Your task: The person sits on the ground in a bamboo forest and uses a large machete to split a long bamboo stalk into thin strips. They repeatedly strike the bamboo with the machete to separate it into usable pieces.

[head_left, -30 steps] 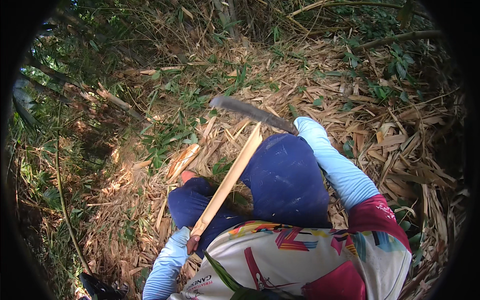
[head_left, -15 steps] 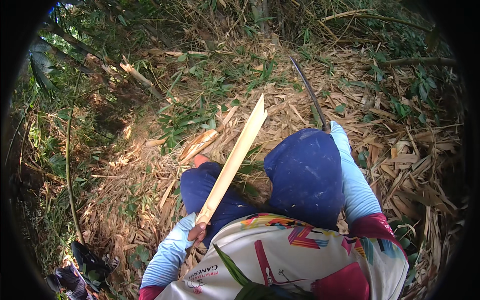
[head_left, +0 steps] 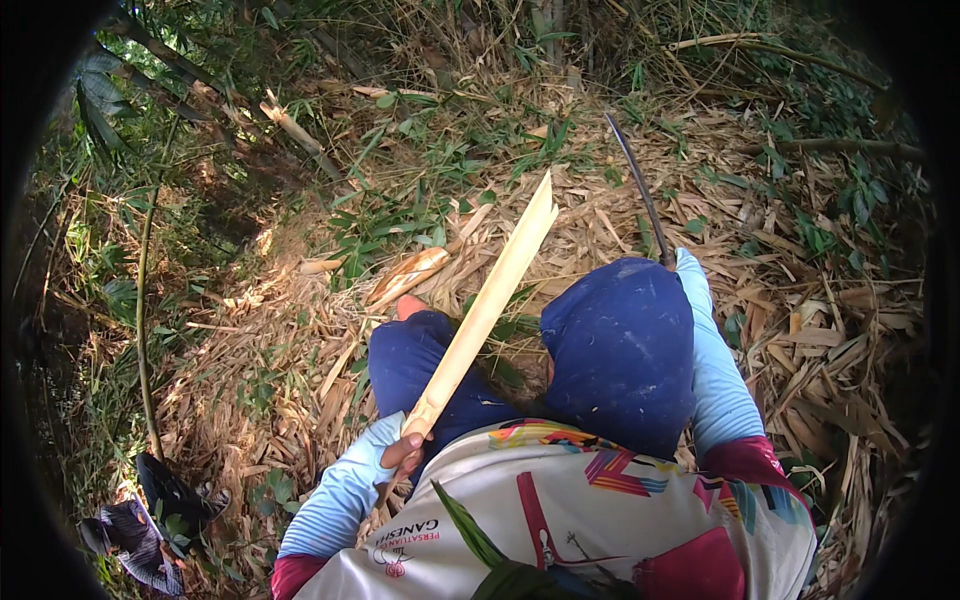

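A split length of pale bamboo (head_left: 487, 310) slants up and away from my lap, its far end cut to a jagged point. My left hand (head_left: 402, 458), at the left of my shirt, is closed around its near end. Beyond my right knee a machete (head_left: 640, 185) with a long, dark, narrow blade points away over the leaf litter. Its grip lies at the end of my right sleeve, where my right hand (head_left: 671, 257) is closed on it, mostly hidden behind the knee. Blade and bamboo are apart.
A cut, brownish-white bamboo chunk (head_left: 410, 275) lies on dry leaves past my left foot. Broken bamboo stumps (head_left: 295, 130) stand at the far left, near a thin upright stem (head_left: 145, 300). Dark cloth items (head_left: 145, 540) lie at the lower left. A branch (head_left: 840, 148) crosses the right.
The whole view has shifted slightly, so most things appear a little further right. The bamboo's tip sits slightly higher in the picture. Both hands keep their hold.
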Demonstrator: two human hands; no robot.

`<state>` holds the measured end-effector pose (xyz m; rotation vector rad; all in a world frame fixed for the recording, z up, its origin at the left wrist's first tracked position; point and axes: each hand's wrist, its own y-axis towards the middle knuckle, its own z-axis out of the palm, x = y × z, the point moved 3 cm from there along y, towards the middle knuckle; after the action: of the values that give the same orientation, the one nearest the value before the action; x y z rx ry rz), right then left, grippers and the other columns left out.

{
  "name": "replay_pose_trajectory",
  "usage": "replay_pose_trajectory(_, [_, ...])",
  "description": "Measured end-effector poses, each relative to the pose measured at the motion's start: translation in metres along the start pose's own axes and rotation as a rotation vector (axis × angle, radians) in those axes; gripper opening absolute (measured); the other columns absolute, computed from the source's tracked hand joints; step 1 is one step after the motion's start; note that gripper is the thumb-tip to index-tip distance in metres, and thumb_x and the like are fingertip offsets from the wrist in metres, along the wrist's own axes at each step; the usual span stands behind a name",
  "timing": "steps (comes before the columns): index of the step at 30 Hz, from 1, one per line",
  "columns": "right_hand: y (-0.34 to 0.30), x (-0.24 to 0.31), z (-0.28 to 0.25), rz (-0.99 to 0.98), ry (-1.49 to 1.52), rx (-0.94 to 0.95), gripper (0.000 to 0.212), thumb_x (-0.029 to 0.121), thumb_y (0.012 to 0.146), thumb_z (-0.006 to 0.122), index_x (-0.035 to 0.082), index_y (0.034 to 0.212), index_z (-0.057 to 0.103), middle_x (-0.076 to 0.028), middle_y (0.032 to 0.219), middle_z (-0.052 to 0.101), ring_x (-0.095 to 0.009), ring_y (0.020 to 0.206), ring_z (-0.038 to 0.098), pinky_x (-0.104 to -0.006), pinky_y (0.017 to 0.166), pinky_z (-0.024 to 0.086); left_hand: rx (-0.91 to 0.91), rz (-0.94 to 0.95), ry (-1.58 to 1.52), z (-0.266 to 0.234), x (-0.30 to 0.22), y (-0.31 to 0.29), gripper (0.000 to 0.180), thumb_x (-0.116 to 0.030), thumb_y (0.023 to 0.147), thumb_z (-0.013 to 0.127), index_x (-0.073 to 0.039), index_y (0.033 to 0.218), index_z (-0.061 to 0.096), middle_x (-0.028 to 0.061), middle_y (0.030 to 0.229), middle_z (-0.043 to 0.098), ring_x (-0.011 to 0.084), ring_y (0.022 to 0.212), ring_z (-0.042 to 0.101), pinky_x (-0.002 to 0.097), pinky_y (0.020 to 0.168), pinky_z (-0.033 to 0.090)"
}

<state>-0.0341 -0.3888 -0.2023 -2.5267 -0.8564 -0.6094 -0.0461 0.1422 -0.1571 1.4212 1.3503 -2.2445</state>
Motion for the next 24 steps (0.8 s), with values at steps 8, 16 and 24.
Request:
replay_pose_trajectory(8, [0.005,0.001,0.002,0.088,0.060,0.074,0.044,0.024,0.080,0.071,0.004,0.117,0.057,-0.022,0.109,0.065,-0.040,0.098,0.064,-0.0410,0.083,0.048,-0.016,-0.012,-0.029,0.005,-0.003,-0.002,0.042,-0.038,0.092,0.064,0.001,0.105,0.055,0.0008,0.056,0.046,0.0105,0.047,0.044,0.0257,0.042,0.037])
replay_pose_trajectory(16, [0.030,-0.032,0.030,0.068,0.140,0.061,0.030,0.022,0.082,0.068,0.006,0.106,0.060,-0.021,0.099,0.066,-0.040,0.090,0.064,-0.0432,0.078,0.048,-0.027,0.022,0.016,0.012,-0.009,0.027,0.048,-0.039,0.091,0.064,0.002,0.113,0.053,0.0015,0.059,0.047,0.0099,0.048,0.044,0.0230,0.047,0.036])
replay_pose_trajectory(24, [-0.004,0.043,-0.001,-0.101,-0.130,0.219,0.031,0.023,0.080,0.071,0.008,0.106,0.061,-0.020,0.098,0.065,-0.033,0.084,0.060,-0.0397,0.080,0.047,-0.089,0.384,0.544,0.043,-0.077,0.107,0.063,-0.026,0.089,0.060,-0.003,0.145,0.040,0.0113,0.089,0.058,0.0226,0.080,0.057,0.0291,0.077,0.045])
